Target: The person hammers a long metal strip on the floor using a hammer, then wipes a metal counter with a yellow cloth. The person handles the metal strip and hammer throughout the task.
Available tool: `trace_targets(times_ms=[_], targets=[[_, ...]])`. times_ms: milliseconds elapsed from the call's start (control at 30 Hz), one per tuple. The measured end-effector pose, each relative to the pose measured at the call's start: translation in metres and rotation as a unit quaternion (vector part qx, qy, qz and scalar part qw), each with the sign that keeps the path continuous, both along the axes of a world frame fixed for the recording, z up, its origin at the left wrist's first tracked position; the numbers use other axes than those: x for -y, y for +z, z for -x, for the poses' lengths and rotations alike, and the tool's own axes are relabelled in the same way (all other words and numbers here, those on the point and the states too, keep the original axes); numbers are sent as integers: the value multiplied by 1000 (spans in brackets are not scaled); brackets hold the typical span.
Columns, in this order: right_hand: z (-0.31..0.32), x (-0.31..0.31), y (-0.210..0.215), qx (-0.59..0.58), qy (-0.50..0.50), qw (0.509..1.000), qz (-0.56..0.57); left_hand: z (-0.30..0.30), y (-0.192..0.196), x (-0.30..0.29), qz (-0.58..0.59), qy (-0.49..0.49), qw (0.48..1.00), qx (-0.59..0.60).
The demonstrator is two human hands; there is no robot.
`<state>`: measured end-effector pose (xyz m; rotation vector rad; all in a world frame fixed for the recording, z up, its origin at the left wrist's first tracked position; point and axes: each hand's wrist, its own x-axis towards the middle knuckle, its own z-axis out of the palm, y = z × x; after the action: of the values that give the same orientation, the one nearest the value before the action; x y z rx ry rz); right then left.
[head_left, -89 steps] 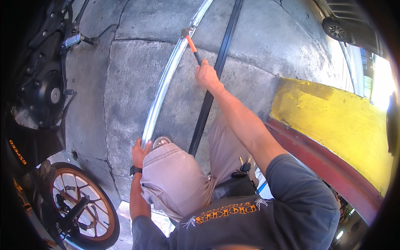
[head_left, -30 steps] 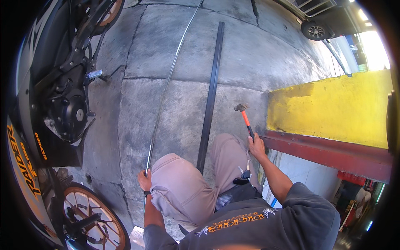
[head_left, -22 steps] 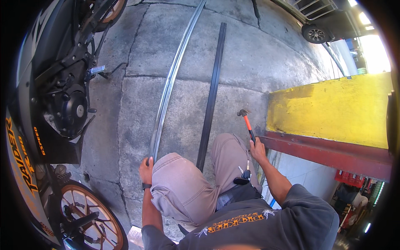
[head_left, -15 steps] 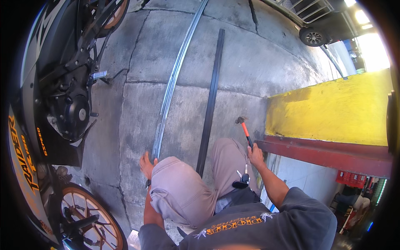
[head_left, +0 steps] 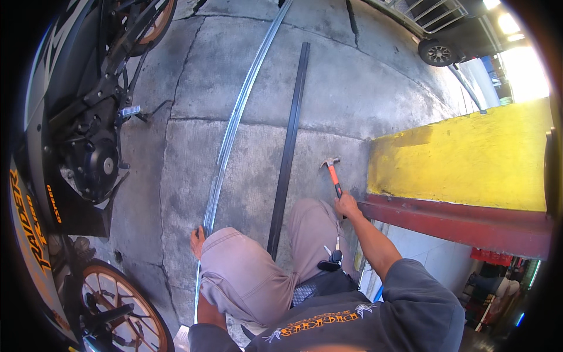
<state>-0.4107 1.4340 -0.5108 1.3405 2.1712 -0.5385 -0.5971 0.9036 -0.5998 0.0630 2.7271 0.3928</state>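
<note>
My right hand is closed round the dark lower grip of a claw hammer with an orange-and-black handle. The metal head points away from me, above the concrete. Beside my left knee, my left hand is at a long silver metal channel, its fingers curled against it. My knee hides part of that hand. The channel runs from far ahead back past my hand, and two lengths seem to overlap along it. A long black metal bar lies to its right, its near end between my legs.
A motorcycle stands along the left, its orange-rimmed wheel near me. On the right are a yellow panel and a dark red beam. A vehicle wheel shows at the far right. Cracks cross the concrete floor.
The hammer has turned, so its claw and face now show side-on. My left hand has come slightly nearer to me, and a stretch of channel now shows behind it.
</note>
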Motion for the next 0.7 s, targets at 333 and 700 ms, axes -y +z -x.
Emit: trace_targets(times_ms=[333,700], targets=[[50,-59,-80,-10,34,997,68,-1,12,6,-8,-5,995,96],[40,-70,-90,7,93,993,67,-20,80,-25,-170,101,967,161]])
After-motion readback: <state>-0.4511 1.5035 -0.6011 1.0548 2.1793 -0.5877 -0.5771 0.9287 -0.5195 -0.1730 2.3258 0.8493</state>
